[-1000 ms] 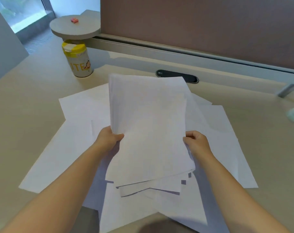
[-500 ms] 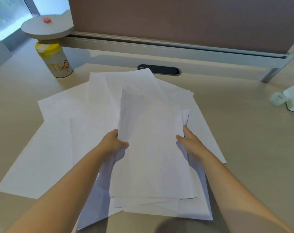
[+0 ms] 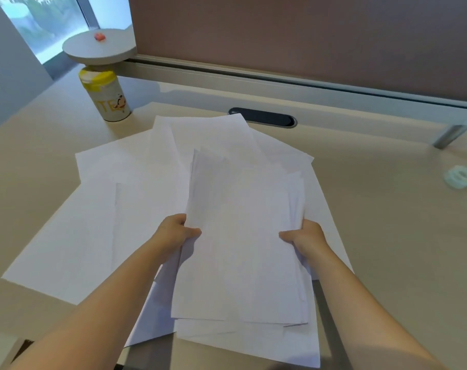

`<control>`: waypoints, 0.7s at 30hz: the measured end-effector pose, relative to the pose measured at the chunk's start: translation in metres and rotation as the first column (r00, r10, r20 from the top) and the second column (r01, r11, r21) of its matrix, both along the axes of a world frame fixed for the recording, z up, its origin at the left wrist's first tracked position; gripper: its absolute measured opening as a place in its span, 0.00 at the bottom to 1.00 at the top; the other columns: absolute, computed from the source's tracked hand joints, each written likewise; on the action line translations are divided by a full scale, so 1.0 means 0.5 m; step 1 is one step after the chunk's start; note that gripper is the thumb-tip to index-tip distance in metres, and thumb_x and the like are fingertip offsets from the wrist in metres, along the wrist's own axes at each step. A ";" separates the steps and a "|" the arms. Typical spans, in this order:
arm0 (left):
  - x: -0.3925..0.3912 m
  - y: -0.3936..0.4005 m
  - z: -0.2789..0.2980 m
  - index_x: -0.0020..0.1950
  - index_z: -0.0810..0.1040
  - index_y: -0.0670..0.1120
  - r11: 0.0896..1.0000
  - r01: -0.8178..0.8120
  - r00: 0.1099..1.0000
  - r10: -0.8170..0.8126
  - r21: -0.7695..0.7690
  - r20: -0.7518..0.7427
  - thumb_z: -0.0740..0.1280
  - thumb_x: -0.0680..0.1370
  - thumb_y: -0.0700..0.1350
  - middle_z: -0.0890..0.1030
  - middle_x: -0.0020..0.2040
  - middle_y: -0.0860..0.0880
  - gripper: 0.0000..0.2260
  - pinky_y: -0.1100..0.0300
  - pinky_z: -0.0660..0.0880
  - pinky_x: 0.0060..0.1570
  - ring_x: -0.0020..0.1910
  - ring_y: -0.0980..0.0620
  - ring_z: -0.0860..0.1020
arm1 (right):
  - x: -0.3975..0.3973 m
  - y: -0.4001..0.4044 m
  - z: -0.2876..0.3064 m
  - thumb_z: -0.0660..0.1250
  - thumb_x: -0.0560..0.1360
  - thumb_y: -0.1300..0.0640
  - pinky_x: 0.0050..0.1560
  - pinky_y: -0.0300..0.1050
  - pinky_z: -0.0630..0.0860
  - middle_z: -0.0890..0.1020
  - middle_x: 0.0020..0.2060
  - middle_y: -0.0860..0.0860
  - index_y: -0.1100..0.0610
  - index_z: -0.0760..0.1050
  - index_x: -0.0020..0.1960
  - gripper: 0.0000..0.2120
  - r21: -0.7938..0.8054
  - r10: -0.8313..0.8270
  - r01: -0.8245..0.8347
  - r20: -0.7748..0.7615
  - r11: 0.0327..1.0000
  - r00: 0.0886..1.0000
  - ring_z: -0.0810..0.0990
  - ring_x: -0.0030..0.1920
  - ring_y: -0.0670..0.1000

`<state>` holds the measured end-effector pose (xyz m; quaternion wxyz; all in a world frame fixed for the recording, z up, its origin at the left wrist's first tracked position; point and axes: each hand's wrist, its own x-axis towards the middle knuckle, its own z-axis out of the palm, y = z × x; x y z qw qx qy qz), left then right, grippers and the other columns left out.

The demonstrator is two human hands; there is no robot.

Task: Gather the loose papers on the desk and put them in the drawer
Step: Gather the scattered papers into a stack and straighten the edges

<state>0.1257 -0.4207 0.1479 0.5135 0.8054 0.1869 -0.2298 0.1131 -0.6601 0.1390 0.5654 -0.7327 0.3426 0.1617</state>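
A stack of white sheets (image 3: 243, 236) lies low over the middle of the beige desk (image 3: 387, 236), held at both long edges. My left hand (image 3: 175, 233) grips its left edge with the thumb on top. My right hand (image 3: 305, 236) grips its right edge the same way. More loose white papers (image 3: 93, 209) lie spread flat on the desk under and to the left of the stack, overlapping each other. No drawer is in view.
A yellow-lidded canister (image 3: 106, 96) stands at the back left under a round grey shelf (image 3: 100, 46). A dark cable slot (image 3: 264, 118) sits behind the papers, below the partition wall (image 3: 307, 36). A small white object (image 3: 459, 177) lies at the far right.
The held stack has come down from a raised tilt to lie low over the spread sheets, its edges more squared. Both hands stayed on its sides.
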 end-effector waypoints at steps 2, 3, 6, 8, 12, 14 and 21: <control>-0.003 -0.002 0.004 0.42 0.75 0.39 1.000 -0.001 1.000 0.000 0.022 0.028 0.64 0.72 0.34 0.74 0.38 0.43 0.02 0.60 0.67 0.36 0.37 0.47 0.71 | 0.004 -0.003 0.002 0.66 0.71 0.69 0.60 0.58 0.74 0.79 0.55 0.63 0.68 0.73 0.58 0.15 0.016 0.017 -0.018 0.047 1.000 0.999 0.78 0.56 0.63; -0.004 0.000 0.003 0.40 0.74 0.40 0.999 -0.012 0.999 0.010 0.043 0.050 0.64 0.72 0.34 0.73 0.38 0.43 0.02 0.59 0.66 0.36 0.37 0.47 0.70 | 0.005 -0.005 0.004 0.65 0.72 0.68 0.57 0.56 0.76 0.79 0.53 0.62 0.68 0.73 0.56 0.12 0.022 0.026 -0.028 0.071 0.999 0.997 0.78 0.54 0.62; -0.003 0.011 0.004 0.35 0.71 0.42 0.990 -0.106 0.988 0.094 0.097 0.120 0.62 0.72 0.33 0.71 0.34 0.45 0.07 0.60 0.63 0.33 0.31 0.49 0.67 | 0.014 -0.012 0.009 0.57 0.77 0.64 0.32 0.40 0.67 0.73 0.34 0.57 0.62 0.70 0.37 0.11 -0.030 0.090 -0.088 0.077 0.996 0.993 0.71 0.34 0.54; -0.001 0.023 0.006 0.42 0.74 0.42 0.973 -0.205 0.969 0.186 0.105 0.163 0.61 0.73 0.34 0.74 0.40 0.44 0.05 0.59 0.67 0.36 0.35 0.48 0.71 | 0.019 -0.022 0.006 0.54 0.77 0.67 0.27 0.40 0.58 0.65 0.28 0.53 0.58 0.62 0.29 0.18 -0.104 0.132 -0.123 0.076 0.987 0.988 0.63 0.28 0.50; 0.013 0.040 0.011 0.60 0.73 0.37 0.939 -0.328 0.931 0.303 0.103 0.202 0.60 0.76 0.35 0.77 0.52 0.40 0.13 0.55 0.68 0.48 0.48 0.44 0.73 | 0.032 -0.042 0.008 0.52 0.76 0.69 0.26 0.39 0.56 0.64 0.29 0.50 0.55 0.60 0.28 0.19 -0.249 0.112 -0.083 0.106 0.965 0.988 0.62 0.28 0.47; 0.024 0.042 0.013 0.62 0.71 0.36 0.917 -0.386 0.908 0.360 0.094 0.216 0.60 0.77 0.36 0.77 0.58 0.37 0.14 0.55 0.68 0.50 0.53 0.42 0.74 | 0.042 -0.048 0.006 0.52 0.77 0.68 0.29 0.39 0.59 0.65 0.30 0.50 0.57 0.60 0.29 0.18 -0.240 0.093 -0.056 0.143 0.969 0.985 0.63 0.30 0.48; 0.087 0.048 0.008 0.62 0.69 0.34 0.884 -0.443 0.891 0.417 0.149 0.179 0.57 0.79 0.39 0.74 0.63 0.36 0.14 0.51 0.68 0.56 0.63 0.37 0.71 | 0.094 -0.039 0.009 0.52 0.77 0.68 0.32 0.39 0.62 0.67 0.34 0.49 0.59 0.61 0.32 0.15 -0.302 0.139 -0.088 0.153 0.949 0.978 0.66 0.42 0.51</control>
